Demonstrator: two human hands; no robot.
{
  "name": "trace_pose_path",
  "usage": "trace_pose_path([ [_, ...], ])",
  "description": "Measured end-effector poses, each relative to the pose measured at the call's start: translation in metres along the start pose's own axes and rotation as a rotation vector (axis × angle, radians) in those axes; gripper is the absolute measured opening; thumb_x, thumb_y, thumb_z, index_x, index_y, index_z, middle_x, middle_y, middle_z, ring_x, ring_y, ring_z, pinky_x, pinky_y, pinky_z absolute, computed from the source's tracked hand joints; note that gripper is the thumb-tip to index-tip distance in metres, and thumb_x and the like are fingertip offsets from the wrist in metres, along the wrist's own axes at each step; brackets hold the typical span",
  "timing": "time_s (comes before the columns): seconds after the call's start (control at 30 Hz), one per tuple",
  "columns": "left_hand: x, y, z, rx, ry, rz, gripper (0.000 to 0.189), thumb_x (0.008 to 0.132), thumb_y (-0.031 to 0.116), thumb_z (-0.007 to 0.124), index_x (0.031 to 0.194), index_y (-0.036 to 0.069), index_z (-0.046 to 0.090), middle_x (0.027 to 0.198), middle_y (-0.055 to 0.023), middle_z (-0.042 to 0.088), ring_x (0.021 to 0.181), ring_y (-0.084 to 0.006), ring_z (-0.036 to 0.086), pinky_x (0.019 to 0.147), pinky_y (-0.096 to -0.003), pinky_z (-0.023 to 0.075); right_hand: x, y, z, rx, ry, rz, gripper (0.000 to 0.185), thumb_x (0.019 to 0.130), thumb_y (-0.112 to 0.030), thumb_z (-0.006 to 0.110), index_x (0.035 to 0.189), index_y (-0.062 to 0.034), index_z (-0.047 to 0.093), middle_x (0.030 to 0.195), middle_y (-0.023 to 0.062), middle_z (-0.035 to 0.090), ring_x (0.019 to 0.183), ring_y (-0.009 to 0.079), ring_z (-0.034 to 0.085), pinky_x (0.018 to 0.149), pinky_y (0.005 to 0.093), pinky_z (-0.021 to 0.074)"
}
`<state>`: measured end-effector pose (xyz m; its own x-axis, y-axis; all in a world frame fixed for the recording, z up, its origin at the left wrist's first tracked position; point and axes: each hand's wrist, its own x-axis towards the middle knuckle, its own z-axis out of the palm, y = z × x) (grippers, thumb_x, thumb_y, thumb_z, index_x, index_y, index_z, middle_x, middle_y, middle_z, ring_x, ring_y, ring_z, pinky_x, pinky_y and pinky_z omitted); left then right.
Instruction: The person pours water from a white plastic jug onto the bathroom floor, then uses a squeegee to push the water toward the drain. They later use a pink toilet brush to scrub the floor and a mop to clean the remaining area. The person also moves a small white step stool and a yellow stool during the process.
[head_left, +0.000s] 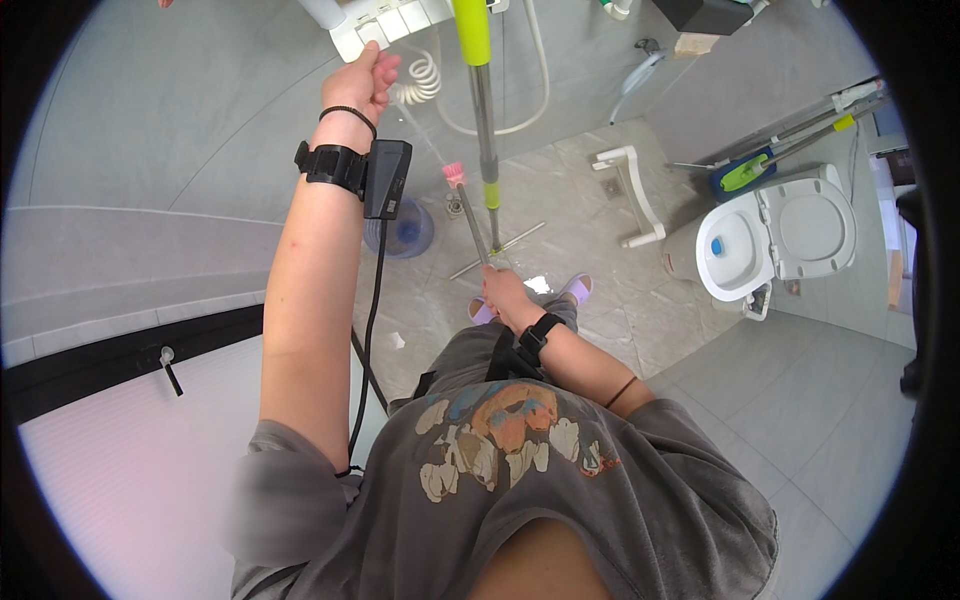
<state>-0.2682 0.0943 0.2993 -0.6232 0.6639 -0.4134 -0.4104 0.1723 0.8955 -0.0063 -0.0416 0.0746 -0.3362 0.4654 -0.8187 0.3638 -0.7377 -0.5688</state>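
My left hand (360, 84) is raised to a white wall-mounted fixture with buttons (370, 34); its thumb or a finger touches one of them. A thin stream of water runs down beside the hand onto the pink bristles of a brush (454, 174). My right hand (504, 294) is closed around the lower end of the brush's grey handle, near my legs. A blue translucent bucket (407, 229) stands on the floor below my left wrist. A mop pole with green sections (484, 112) rises between the brush and the wall.
A white coiled hose (421, 81) hangs under the fixture. On the tiled floor are a drain (454, 205) and a white curved frame (637, 196). A toilet (731, 247) with its lid up stands right, near a green-and-blue mop head (742, 174). A white panel (165, 465) lies lower left.
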Motion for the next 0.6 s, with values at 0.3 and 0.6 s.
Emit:
trace_pose_path([
  [0.3,-0.001,-0.002,0.002,-0.122,-0.015,-0.02,0.023,0.091,0.026,0.054,0.095,0.003,0.054,0.087,-0.0074,0.065,0.057,-0.0075,0.05,0.043,-0.0186,0.0328,0.0,0.001,0.003,0.009,0.012,-0.009,0.041,0.091,-0.033,0.039,0.073,0.0016,0.052,0.051,0.0102,0.048,0.037,0.0222,0.044,0.038,0.037,0.0356],
  [0.6,-0.002,-0.009,0.004,-0.304,-0.031,-0.049,0.031,0.093,0.035,0.049,0.094,0.005,0.053,0.084,-0.0043,0.061,0.056,-0.0073,0.045,0.044,-0.0195,0.0308,0.012,0.01,0.016,-0.123,0.029,-0.114,0.046,0.091,-0.034,0.035,0.072,0.0034,0.054,0.05,0.0125,0.05,0.04,0.0252,0.048,0.044,0.0395,0.0401],
])
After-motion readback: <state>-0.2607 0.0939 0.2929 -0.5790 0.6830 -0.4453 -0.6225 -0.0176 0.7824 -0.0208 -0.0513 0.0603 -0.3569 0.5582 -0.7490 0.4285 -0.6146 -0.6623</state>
